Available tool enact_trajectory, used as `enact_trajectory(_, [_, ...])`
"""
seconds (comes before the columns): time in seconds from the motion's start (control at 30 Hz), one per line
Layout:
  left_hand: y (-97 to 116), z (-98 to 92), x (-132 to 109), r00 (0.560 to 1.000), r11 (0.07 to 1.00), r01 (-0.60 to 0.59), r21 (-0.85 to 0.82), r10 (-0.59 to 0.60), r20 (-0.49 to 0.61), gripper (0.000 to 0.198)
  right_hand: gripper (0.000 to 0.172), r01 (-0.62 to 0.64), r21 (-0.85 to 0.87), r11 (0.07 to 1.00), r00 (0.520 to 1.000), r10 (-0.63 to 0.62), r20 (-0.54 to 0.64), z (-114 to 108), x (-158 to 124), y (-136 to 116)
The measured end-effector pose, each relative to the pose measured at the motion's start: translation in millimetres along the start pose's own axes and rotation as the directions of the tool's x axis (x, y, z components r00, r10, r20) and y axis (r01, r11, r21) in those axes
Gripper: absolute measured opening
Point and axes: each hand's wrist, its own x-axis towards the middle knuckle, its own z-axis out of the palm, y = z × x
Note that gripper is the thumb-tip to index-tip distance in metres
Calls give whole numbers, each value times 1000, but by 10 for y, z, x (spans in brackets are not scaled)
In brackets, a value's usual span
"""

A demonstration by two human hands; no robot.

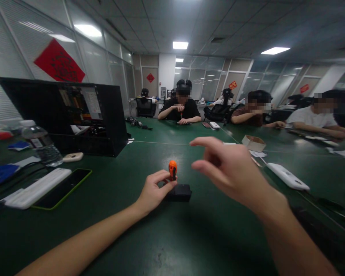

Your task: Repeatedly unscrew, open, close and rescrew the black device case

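Observation:
My left hand [155, 188] pinches an upright orange-and-black tool [173, 168], which looks like a screwdriver handle, over a small black box-like object [182, 192] on the green table. The tool's lower end is hidden behind my fingers. Raised to the right of the tool, my right hand [227, 168] is apart from it, with thumb and index finger spread and nothing between them.
An open black computer case [92, 119], a water bottle [41, 143], a phone [63, 188] and a white power strip [37, 188] are at left. At right lie a small box [253, 143] and another white strip [288, 176]. People sit across the table [166, 237].

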Motion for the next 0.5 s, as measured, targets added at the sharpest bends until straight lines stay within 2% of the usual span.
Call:
enact_trajectory(0.03, [-15,-2,5,1000,1000,-7,3,7,-16,14,43,5,-135,991,996,7,89,66,40,-28])
enact_trajectory(0.1, [-49,-5,12,999,1000,-10,-3,9,-35,16,48,49,-409,911,967,59,247,255,120,-59])
enact_trajectory(0.13, [-62,-9,16,999,1000,-7,-6,6,-38,16,47,70,-498,864,955,86,284,357,153,-61])
enact_trajectory(0.2, [-73,-19,22,999,1000,0,-8,0,-34,16,43,91,-561,823,947,103,304,525,192,-43])
enact_trajectory(0.3, [-53,-42,32,1000,1000,-19,6,19,-10,15,35,107,-507,855,954,55,295,611,192,12])
enact_trajectory(0.5, [-80,-33,23,992,986,-90,137,77,97,22,10,119,-184,976,940,-51,337,473,166,80])
